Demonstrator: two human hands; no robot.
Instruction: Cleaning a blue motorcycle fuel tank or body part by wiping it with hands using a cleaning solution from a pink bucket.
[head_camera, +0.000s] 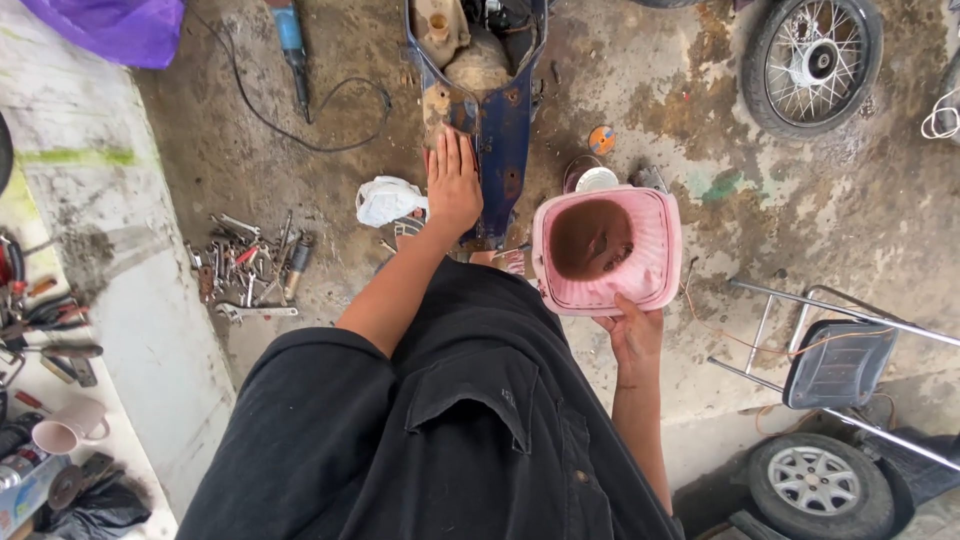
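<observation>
Right hand grips pink plastic tub by its near rim; light, stiff, likely brittle. Left hand, fingers flat, rests on blue frame beside tub.

Black pocketed garment, bare forearms, a patterned sandal.

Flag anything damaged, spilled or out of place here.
The pink plastic basket in the right hand is caked brown with dirt inside. The blue motorbike frame under the left hand is rusty and stripped. Loose metal wrenches lie scattered on the stained concrete floor.
</observation>
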